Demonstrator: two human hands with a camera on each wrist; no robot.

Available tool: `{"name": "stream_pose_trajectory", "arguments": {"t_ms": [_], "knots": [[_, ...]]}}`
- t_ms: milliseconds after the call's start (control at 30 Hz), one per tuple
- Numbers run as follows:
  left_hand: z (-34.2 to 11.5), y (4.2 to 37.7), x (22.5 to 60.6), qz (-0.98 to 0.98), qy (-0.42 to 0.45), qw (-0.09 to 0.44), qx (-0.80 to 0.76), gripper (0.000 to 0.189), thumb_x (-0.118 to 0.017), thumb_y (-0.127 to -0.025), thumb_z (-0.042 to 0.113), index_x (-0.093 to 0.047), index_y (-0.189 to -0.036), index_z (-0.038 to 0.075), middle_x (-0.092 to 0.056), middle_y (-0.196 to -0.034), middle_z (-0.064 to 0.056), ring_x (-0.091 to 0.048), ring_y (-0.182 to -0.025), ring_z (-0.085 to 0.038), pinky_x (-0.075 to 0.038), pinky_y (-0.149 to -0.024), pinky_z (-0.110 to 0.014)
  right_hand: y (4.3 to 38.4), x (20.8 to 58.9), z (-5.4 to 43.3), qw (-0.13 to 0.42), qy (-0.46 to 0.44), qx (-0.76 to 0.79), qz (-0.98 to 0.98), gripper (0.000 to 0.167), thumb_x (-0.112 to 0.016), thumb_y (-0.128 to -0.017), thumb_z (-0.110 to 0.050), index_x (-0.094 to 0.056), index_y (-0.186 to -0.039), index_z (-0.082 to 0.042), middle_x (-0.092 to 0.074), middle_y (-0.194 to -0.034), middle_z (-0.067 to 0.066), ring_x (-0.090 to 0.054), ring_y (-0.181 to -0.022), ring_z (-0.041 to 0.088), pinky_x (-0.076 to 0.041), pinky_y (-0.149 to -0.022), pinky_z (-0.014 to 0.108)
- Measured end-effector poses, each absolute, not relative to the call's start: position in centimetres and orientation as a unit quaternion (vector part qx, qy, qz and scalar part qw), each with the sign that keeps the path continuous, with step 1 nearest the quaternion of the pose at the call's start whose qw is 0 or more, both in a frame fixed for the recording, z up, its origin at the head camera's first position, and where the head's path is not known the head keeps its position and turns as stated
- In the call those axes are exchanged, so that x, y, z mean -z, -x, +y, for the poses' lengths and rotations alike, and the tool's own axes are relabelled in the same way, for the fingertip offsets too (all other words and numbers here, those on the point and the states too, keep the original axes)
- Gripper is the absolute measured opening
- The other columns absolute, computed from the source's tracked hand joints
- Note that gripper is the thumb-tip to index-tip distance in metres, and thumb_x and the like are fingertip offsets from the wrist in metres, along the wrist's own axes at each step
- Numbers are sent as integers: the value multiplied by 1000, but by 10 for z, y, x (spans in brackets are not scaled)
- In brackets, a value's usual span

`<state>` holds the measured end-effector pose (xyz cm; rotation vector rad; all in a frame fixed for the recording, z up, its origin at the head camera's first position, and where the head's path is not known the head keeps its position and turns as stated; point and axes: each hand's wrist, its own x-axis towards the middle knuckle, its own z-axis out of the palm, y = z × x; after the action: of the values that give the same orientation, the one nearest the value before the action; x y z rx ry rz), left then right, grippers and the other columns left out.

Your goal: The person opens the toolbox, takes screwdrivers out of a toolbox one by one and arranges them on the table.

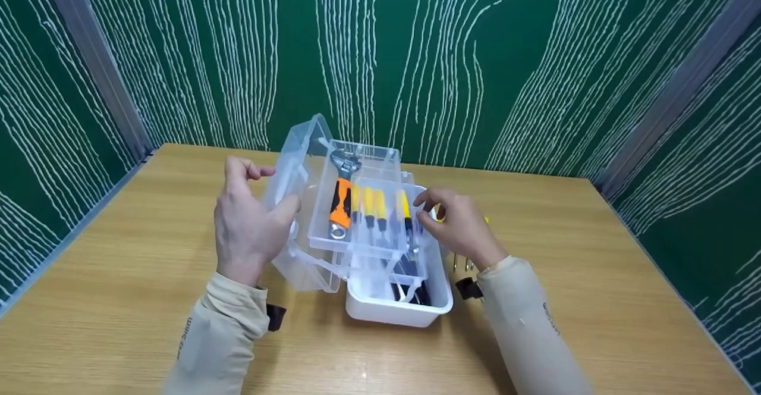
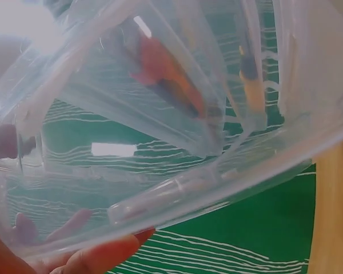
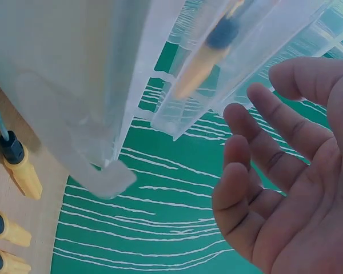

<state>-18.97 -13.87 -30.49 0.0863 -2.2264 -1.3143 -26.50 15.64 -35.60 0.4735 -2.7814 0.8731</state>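
Left grip [image 1: 252, 222]: clear lid [image 1: 292, 154] pinched at left side of white toolbox [image 1: 392, 316]. Right grip [image 1: 458, 222]: empty, loosely spread, held just right of clear trays [image 1: 324, 244]. Toolbox placed between both on worktop [image 1: 172, 234], long axis roughly near to far.

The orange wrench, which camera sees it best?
The head view: it shows the wrench clearly, from metal head to orange-and-black handle. The left wrist view gives only a blurred orange shape through the clear lid; in the right wrist view, I can't make it out.
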Motion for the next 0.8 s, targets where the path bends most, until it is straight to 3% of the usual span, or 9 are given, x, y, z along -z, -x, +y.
{"name": "stream_pose_trajectory", "arguments": {"t_ms": [333,567,800], "knots": [[-136,188,303,-843,-24,257,472,46,-68,-76,19,-37,-110,9,-60,-123,-7,-62,-100,-31,-56,-79,-52,261,361,142,109,-200,-299,-927,16,-66,-87,-19,-71,-102,-18,-65,-108,-3,-51,-99,19,-50,-85,33],[-134,188,304,-852,-22,261,453,48,-70,-75,21,-37,-109,10,-61,-118,-8,-64,-90,-31,-59,-68,-46,259,364,136,54,-186,-264,-945,32,-69,-86,-24,-68,-117,-19,-61,-120,-1,-50,-106,22,-51,-97,40],[-133,188,303,-861,-29,243,445,51,-70,-77,25,-36,-113,11,-60,-116,-10,-63,-94,-31,-58,-73,-48,256,362,130,26,-191,-229,-954,41,-71,-85,-25,-66,-124,-15,-58,-128,2,-49,-114,23,-45,-105,43]]}}
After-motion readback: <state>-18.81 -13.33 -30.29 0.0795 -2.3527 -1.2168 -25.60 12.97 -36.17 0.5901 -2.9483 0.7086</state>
